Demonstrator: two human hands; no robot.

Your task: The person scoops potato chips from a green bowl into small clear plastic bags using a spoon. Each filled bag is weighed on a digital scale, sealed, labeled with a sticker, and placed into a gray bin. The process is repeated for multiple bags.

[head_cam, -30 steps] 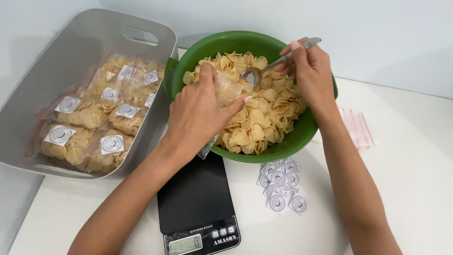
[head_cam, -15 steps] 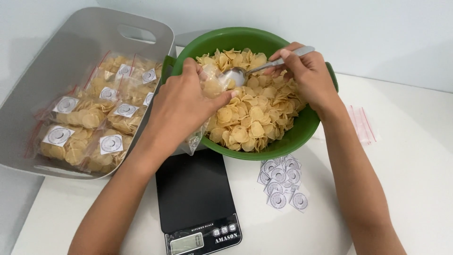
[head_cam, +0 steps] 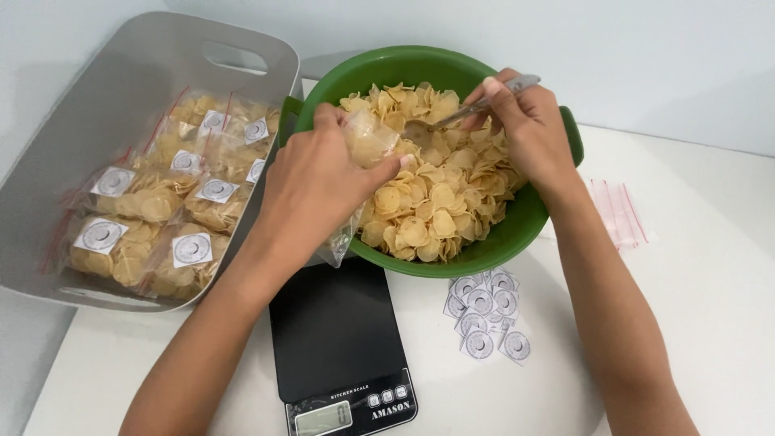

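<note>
Chips (head_cam: pixel 432 190) heaped in green bowl (head_cam: pixel 517 234), which sits at the back edge of a black scale (head_cam: pixel 339 331). I see the left hand (head_cam: pixel 315 190) over the bowl's near-left rim, fingers closed on the mouth of a clear bag (head_cam: pixel 367 141); the bag hangs over the rim, partly filled. Right hand (head_cam: pixel 529 129) above the far side, fingers gripping a metal spoon (head_cam: pixel 476 105) whose tip points down into the chips near the bag mouth.

Risks, as I judge them: the bag mouth looks narrow beside the spoon, so chips could slide off and drop back or over the rim onto the scale. The chips look thin and brittle; a hard push may crack them. The bag is gripped by its top only and could slip.

Grey tub (head_cam: pixel 97 137) to the left holds sealed, labelled chip bags (head_cam: pixel 153 234). Round stickers (head_cam: pixel 484 311) lie just right of the scale; empty bags (head_cam: pixel 617 214) farther right. White tabletop (head_cam: pixel 710 282), plain pale wall behind.
</note>
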